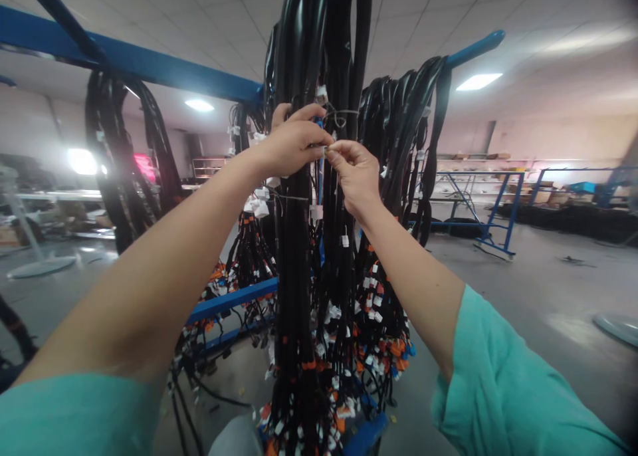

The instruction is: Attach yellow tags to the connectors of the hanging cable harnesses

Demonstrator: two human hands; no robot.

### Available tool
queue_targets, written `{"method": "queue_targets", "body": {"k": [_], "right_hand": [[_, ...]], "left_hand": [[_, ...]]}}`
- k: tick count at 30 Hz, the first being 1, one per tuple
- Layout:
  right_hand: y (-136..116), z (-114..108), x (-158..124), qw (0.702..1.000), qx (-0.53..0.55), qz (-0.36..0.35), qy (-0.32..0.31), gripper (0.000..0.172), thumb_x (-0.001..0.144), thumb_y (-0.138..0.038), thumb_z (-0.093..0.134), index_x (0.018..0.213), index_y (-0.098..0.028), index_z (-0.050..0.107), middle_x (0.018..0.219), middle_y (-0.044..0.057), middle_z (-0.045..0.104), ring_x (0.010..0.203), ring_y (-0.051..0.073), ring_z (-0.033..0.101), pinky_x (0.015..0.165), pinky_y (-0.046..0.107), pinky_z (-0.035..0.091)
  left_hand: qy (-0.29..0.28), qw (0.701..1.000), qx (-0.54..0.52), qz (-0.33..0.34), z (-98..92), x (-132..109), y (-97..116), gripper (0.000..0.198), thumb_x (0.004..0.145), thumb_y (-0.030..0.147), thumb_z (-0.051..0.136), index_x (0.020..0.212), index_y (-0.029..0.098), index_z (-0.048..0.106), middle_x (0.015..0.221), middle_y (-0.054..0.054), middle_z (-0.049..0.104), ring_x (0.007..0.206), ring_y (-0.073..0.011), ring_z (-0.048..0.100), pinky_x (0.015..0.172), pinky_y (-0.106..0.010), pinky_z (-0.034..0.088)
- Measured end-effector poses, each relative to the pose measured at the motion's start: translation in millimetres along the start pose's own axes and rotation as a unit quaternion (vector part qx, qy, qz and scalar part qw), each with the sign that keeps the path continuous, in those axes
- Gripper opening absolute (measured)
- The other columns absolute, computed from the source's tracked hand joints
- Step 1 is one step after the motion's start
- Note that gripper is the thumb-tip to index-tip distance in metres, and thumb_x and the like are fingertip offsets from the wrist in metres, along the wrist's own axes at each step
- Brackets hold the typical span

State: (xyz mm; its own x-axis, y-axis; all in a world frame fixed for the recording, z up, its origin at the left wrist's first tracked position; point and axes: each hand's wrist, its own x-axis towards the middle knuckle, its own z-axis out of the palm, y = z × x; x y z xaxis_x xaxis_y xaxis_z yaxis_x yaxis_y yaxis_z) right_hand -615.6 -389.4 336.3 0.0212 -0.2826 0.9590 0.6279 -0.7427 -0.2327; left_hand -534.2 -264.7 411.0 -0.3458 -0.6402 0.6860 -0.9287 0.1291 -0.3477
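Note:
Thick black wire harnesses (294,256) hang in a long bundle right in front of me. My left hand (294,140) lies against the upper bundle, its thumb and forefinger closed towards my right hand. Thumb and fingers of my right hand (356,173) are pinched together, the tips meeting those of the left. Whatever small thing is between the fingertips is too small to make out. Just above the hands, a thin grey tie (343,113) loops round part of the bundle. Another thin tie (294,198) crosses the harnesses below my left hand. A white connector (316,211) hangs below the fingertips.
A blue rack beam (164,74) runs across the upper left. More black harnesses hang at the left (124,157) and from the blue arm (476,49) at right. Orange and white connectors (396,353) dangle low. A blue frame (503,213) stands farther back on the grey floor.

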Motion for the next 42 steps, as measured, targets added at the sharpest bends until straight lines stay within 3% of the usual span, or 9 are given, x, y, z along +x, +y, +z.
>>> {"method": "queue_targets", "body": {"k": [6,10,13,16,20,29,33,42], "right_hand": [[4,4,0,1.0,-0.015,-0.001,0.017,0.029,0.075,-0.05,0.062,0.084,-0.022,0.057,0.084,-0.001,0.054,0.084,0.013,0.052,0.074,0.029,0.044],[2,3,-1,0.997,0.026,0.074,0.007,0.038,0.071,-0.052,0.066,0.091,-0.023,0.051,0.076,-0.003,0.046,0.07,0.01,0.049,0.058,0.022,0.042],[-6,1,-2,0.979,0.096,0.177,-0.042,0.044,0.066,-0.054,0.07,0.089,-0.023,0.049,0.065,-0.006,0.041,0.052,0.006,0.039,0.043,0.019,0.03],[-16,-2,-1,0.958,0.141,0.241,-0.072,0.046,0.061,-0.053,0.074,0.085,-0.021,0.05,0.058,-0.008,0.036,0.044,0.004,0.028,0.037,0.018,0.018],[-26,-3,1,0.936,0.181,0.285,-0.095,0.044,0.061,-0.048,0.076,0.082,-0.021,0.049,0.054,-0.01,0.031,0.041,0.002,0.021,0.036,0.018,0.011],[-28,-2,3,0.897,0.251,0.346,-0.117,0.038,0.065,-0.043,0.075,0.078,-0.02,0.047,0.051,-0.012,0.027,0.037,0.001,0.017,0.032,0.016,0.009],[-29,0,2,0.915,0.22,0.323,-0.104,0.04,0.065,-0.046,0.074,0.077,-0.02,0.047,0.051,-0.012,0.029,0.036,0.002,0.019,0.031,0.017,0.011],[-20,6,-10,0.969,0.094,0.229,-0.012,0.042,0.064,-0.055,0.07,0.078,-0.021,0.05,0.054,-0.009,0.036,0.041,0.003,0.029,0.035,0.019,0.019]], "left_hand": [[-0.004,1.0,-0.003,-0.007,-1.3,0,2,0.022,0.082,0.031,0.048,0.092,0.027,0.067,0.105,-0.004,0.063,0.13,-0.0254,0.033,0.108,-0.051,0.008],[0.002,1.0,-0.007,-0.004,-2.2,-2,2,0.022,0.082,0.032,0.049,0.092,0.027,0.067,0.11,-0.004,0.062,0.13,-0.0255,0.033,0.108,-0.051,0.01],[0.007,1.0,-0.013,0.001,-3.1,-2,1,0.021,0.082,0.033,0.049,0.092,0.028,0.067,0.117,-0.003,0.06,0.13,-0.0249,0.033,0.107,-0.051,0.011],[0.004,1.0,-0.019,0.005,-3.9,-3,0,0.021,0.081,0.034,0.05,0.092,0.027,0.067,0.119,-0.004,0.059,0.13,-0.0244,0.033,0.107,-0.05,0.012],[0.005,1.0,-0.027,0.004,-4.7,-3,-1,0.022,0.082,0.035,0.05,0.092,0.027,0.067,0.12,-0.003,0.058,0.131,-0.024,0.032,0.108,-0.048,0.012],[-0.008,1.0,-0.029,0.006,-5.6,-3,-3,0.024,0.082,0.035,0.048,0.095,0.026,0.067,0.117,-0.004,0.06,0.132,-0.0246,0.03,0.107,-0.046,0.01],[-0.003,0.999,-0.032,0.012,-5.2,-3,-5,0.023,0.081,0.035,0.049,0.093,0.028,0.067,0.113,-0.004,0.062,0.131,-0.0247,0.031,0.107,-0.048,0.011],[0.0,0.999,-0.031,0.009,-5.3,-3,-2,0.022,0.079,0.034,0.05,0.091,0.028,0.067,0.119,-0.003,0.059,0.131,-0.0244,0.032,0.107,-0.05,0.01]]}}
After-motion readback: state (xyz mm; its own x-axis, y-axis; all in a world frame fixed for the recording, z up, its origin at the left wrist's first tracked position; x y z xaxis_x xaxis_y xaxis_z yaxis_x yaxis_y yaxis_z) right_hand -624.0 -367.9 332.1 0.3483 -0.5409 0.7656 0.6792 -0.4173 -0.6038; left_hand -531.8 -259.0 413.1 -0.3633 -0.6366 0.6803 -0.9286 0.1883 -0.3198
